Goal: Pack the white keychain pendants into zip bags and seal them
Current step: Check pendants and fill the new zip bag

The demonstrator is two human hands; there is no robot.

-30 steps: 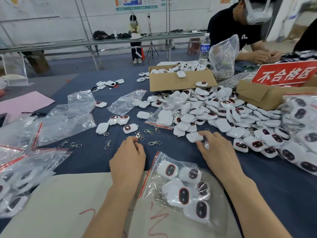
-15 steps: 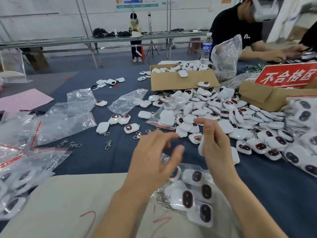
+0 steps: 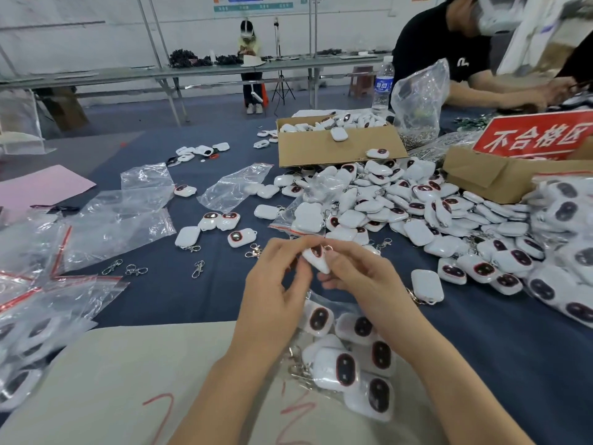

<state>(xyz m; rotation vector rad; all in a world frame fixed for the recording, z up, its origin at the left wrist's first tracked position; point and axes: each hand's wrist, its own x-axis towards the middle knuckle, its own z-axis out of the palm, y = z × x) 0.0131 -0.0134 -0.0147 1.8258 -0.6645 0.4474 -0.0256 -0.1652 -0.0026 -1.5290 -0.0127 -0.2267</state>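
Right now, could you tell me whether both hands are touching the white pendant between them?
Touching. The head view shows the left hand and the right hand both pinching the pendant, with fingertips against its white shell and no gap.

Holds a single pendant (image 3: pixel 316 256) between left grip (image 3: pixel 276 284) and right grip (image 3: pixel 359 281), above the middle of the counter (image 3: pixel 179 300). Directly below the grips, toward the near edge: a filled zip bag (image 3: pixel 353 364), lying partly on a sheet (image 3: pixel 112 380) spread over the near counter. Right of and behind the grips, a heap of loose pendants (image 3: pixel 401 207); behind that heap, an open box (image 3: pixel 337 146) with more inside, and a bottle (image 3: pixel 383 86) behind the box. Far right, a second box (image 3: pixel 500 175) carrying a sign (image 3: pixel 539 136), with packed bags (image 3: pixel 564 252) stacked before it. Left of the grips, loose clasps (image 3: pixel 197 268), then empty bags (image 3: pixel 118 226) spread farther left.
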